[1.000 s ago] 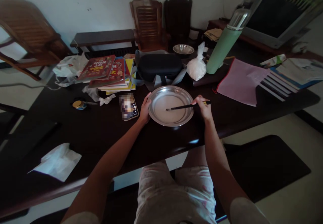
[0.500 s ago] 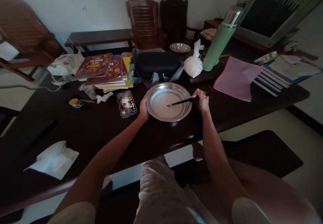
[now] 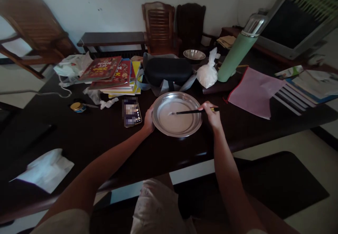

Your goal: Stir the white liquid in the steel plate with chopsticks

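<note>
Hands (image 3: 149,120): bowl (image 3: 175,97) L, blk stick (image 3: 188,112) R

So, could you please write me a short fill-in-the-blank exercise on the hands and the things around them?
1. The left hand holds the metal bowl at its side, while the ____ hand holds the dark utensil.
2. Seen from the wearer, the phone lies to the ____ of the held bowl.
3. The tall bottle beside the tied white bag has a ____ body.

Missing words: right; left; green.
</note>
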`<state>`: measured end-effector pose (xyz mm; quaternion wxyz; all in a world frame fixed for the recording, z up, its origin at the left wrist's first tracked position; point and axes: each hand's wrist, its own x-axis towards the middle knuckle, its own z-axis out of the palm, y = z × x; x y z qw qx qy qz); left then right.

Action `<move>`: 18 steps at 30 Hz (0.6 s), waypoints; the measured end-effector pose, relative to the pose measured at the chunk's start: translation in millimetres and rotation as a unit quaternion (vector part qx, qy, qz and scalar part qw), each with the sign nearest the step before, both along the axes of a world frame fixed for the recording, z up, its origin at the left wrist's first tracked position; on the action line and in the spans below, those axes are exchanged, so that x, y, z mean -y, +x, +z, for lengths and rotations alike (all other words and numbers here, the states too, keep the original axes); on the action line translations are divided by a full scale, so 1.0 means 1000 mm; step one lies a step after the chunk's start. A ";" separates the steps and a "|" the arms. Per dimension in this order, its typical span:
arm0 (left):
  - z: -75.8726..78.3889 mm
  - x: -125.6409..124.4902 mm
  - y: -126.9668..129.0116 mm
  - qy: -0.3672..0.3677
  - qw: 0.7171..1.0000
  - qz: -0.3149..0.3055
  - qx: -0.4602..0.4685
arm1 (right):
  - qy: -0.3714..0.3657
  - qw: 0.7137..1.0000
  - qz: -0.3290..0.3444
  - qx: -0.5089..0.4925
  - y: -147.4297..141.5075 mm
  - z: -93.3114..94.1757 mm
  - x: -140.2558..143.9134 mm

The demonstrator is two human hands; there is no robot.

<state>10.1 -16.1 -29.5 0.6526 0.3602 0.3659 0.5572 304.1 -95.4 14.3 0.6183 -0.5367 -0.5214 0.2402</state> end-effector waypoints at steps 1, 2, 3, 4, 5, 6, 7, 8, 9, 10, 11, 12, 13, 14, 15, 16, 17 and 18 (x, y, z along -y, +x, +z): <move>0.001 0.001 0.000 -0.001 1.000 0.000 -0.001 | 0.013 0.999 -0.029 -0.008 0.000 0.001 0.001; 0.001 0.001 0.000 -0.002 1.000 0.000 -0.003 | 0.022 0.998 -0.051 -0.022 0.001 0.002 0.002; 0.002 0.002 0.000 -0.002 1.000 0.001 -0.006 | 0.027 0.997 -0.058 -0.038 0.001 0.002 0.003; 0.002 0.002 0.000 0.000 1.000 0.001 -0.010 | 0.027 0.997 -0.044 -0.051 0.002 0.002 0.004; 0.002 0.003 -0.001 0.003 1.000 0.001 -0.014 | 0.021 0.998 -0.020 -0.054 0.001 0.002 0.005; 0.001 0.003 -0.001 0.006 1.000 -0.001 -0.017 | 0.009 0.999 -0.001 -0.049 0.001 0.001 0.007; 0.001 0.004 -0.002 0.009 1.000 -0.002 -0.020 | -0.001 0.999 0.010 -0.036 0.000 0.000 0.008; 0.001 0.004 -0.002 0.011 1.000 -0.004 -0.023 | -0.005 1.000 0.009 -0.026 -0.001 -0.001 0.009; 0.000 0.004 -0.002 0.011 1.000 -0.003 -0.024 | -0.004 1.000 0.000 -0.020 -0.001 -0.002 0.010; 0.000 0.004 -0.003 0.010 1.000 -0.002 -0.025 | -0.001 1.000 -0.012 -0.019 -0.002 -0.003 0.011; 0.000 0.004 -0.002 0.010 1.000 0.000 -0.025 | 0.004 0.999 -0.023 -0.025 -0.002 -0.004 0.012; 0.000 0.004 -0.002 0.010 1.000 0.002 -0.026 | 0.007 0.999 -0.028 -0.033 -0.002 -0.005 0.013; 0.000 0.004 -0.002 0.010 1.000 0.004 -0.026 | 0.005 0.999 -0.023 -0.041 -0.002 -0.006 0.014; 0.000 0.004 -0.002 0.009 1.000 0.004 -0.027 | -0.001 0.999 -0.011 -0.045 -0.002 -0.006 0.015; 0.000 0.004 -0.002 0.007 1.000 0.003 -0.028 | -0.011 0.999 0.005 -0.043 -0.003 -0.006 0.016; 0.001 0.003 -0.002 0.003 1.000 0.001 -0.028 | -0.019 0.999 0.015 -0.035 -0.003 -0.006 0.017; 0.001 0.003 -0.002 -0.002 1.000 -0.001 -0.029 | -0.021 0.999 0.016 -0.025 -0.004 -0.005 0.018; 0.002 0.003 -0.003 -0.009 1.000 -0.002 -0.029 | -0.017 1.000 0.008 -0.019 -0.004 -0.005 0.018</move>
